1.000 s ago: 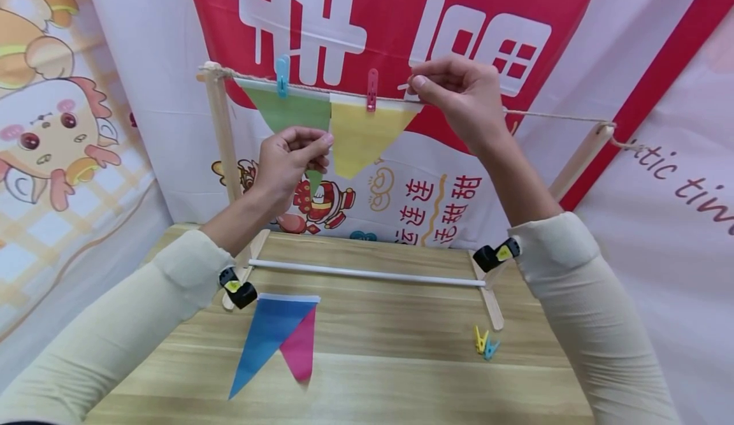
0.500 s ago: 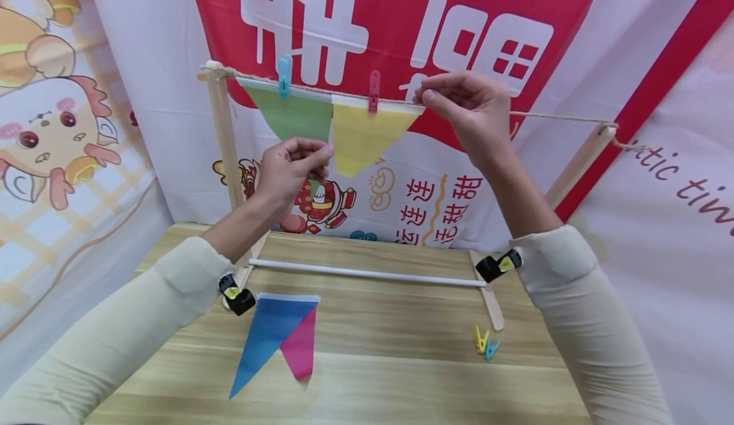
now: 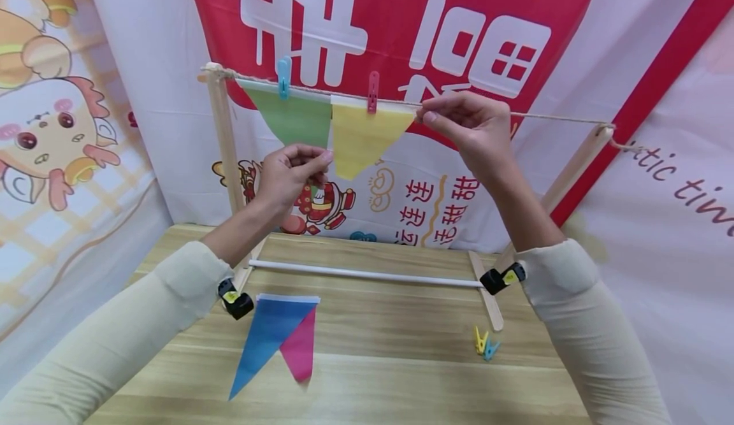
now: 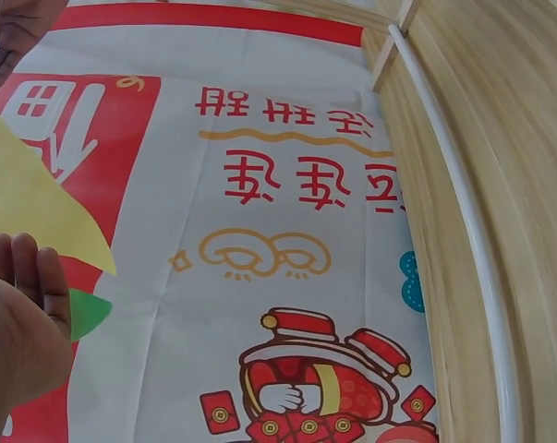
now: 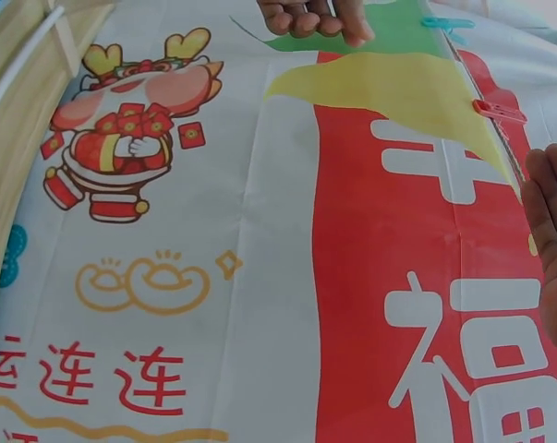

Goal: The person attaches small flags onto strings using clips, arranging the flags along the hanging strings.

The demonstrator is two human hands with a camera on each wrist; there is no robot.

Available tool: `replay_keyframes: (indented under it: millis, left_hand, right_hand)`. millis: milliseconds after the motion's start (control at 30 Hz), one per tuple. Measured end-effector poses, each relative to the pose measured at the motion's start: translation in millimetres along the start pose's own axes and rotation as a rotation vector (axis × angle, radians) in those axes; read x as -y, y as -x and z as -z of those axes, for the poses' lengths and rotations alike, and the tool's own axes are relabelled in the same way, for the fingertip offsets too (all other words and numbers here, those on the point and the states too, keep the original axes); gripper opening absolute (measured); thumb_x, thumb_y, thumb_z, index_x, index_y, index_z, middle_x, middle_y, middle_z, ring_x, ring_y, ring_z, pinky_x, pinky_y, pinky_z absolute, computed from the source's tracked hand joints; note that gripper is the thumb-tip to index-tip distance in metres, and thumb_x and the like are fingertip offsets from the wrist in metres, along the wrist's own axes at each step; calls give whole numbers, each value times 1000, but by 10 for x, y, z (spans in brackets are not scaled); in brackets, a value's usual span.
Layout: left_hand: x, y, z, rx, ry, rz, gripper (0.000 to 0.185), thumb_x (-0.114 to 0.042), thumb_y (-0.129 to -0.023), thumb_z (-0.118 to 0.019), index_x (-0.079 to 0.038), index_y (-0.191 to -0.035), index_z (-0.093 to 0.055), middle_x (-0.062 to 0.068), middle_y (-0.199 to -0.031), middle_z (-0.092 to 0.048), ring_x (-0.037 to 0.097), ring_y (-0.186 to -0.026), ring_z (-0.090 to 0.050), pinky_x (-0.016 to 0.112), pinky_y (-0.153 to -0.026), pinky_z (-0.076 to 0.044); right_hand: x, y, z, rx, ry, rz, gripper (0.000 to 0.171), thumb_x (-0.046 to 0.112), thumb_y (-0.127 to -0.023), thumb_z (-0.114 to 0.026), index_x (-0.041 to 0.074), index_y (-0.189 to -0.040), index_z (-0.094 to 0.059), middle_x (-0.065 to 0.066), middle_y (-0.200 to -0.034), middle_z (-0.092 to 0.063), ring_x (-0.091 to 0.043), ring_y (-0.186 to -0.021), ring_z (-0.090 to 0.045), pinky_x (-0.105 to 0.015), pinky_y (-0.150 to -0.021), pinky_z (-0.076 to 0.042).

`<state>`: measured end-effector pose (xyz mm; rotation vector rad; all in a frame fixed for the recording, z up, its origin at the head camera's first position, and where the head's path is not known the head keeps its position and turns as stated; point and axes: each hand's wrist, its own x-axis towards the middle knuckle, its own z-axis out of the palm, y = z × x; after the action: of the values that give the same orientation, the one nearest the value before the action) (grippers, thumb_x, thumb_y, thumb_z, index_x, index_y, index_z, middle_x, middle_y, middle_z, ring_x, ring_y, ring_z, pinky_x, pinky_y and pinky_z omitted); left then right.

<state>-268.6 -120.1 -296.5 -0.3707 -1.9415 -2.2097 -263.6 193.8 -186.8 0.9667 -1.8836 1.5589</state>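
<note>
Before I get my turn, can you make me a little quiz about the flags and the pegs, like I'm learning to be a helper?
1. Pick one. What colour is the peg that clips the yellow flag to the string? A, green; B, pinkish red; C, black.
2. True or false? In the head view, the right hand is higher up than the left hand.
3. Count. How many pegs lie on the table?

Key:
1. B, the pinkish red peg.
2. True.
3. Two: a yellow peg and a blue peg.
</note>
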Motion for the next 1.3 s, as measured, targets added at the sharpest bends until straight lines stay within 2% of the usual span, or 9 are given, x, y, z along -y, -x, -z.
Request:
replay_keyframes:
  millis: [233,333,567,700,800,900,1100,1300]
  left_hand:
    - [46,23,-7,16,3,-3,20,-26,-105,-84,-11,-118,-81,5,-98,-81,14,-78,-76,26,-75,-68]
    - [72,30,-9,22,22,7,19,-23,-105,-85,-10,-118,-80,3,-96,-81,15,-76,-75,27,-74,-68]
    - [102,62,-8,34,5,29,16,-23,-106,-83,-10,-116,-80,-3,-89,-80,14,-77,-76,29,-77,-69]
    - [124,81,5,43,-18,45,17,-25,-106,-83,-11,-116,-79,-3,-89,-79,15,-79,-76,28,-76,-68]
    - [145,101,17,48,-32,52,18,-26,-106,-83,-11,-116,-79,-3,-89,-79,16,-80,-77,29,-78,-68]
    - [181,124,35,51,-42,44,19,-26,-107,-82,-10,-118,-79,-4,-90,-79,16,-80,-77,28,-79,-69]
    - [264,170,73,40,-24,18,21,-23,-107,-82,-7,-120,-80,-3,-91,-80,16,-80,-77,25,-76,-69]
    - [341,189,101,47,-21,-2,19,-18,-107,-81,-3,-119,-80,-2,-88,-81,17,-78,-77,28,-75,-70]
  right_hand:
    - [-25,126,57,71,12,-42,27,8,-100,-83,-5,-124,-82,-15,-123,-85,-25,-113,-84,-30,-97,-69]
    - [-30,198,74,89,34,-78,27,12,-101,-83,-3,-124,-83,-13,-121,-86,-24,-112,-85,-29,-98,-69]
    - [-117,366,126,88,56,-132,30,12,-101,-84,-3,-126,-81,-4,-117,-87,-23,-111,-84,-30,-99,-68]
    - [-191,441,159,79,44,-135,30,9,-101,-83,-7,-126,-80,-10,-117,-87,-23,-110,-85,-31,-98,-69]
    - [-229,495,185,71,43,-146,28,9,-101,-83,-5,-125,-81,-11,-117,-87,-22,-109,-85,-30,-99,-68]
    - [-262,562,207,68,63,-168,26,12,-102,-82,-2,-124,-82,-5,-116,-87,-20,-108,-85,-29,-99,-68]
    - [-365,714,223,63,61,-194,27,10,-102,-83,-3,-126,-82,-6,-117,-87,-21,-108,-85,-31,-97,-69]
    - [-471,858,233,82,49,-240,25,6,-103,-81,-4,-126,-81,6,-111,-87,-18,-101,-84,-27,-93,-69]
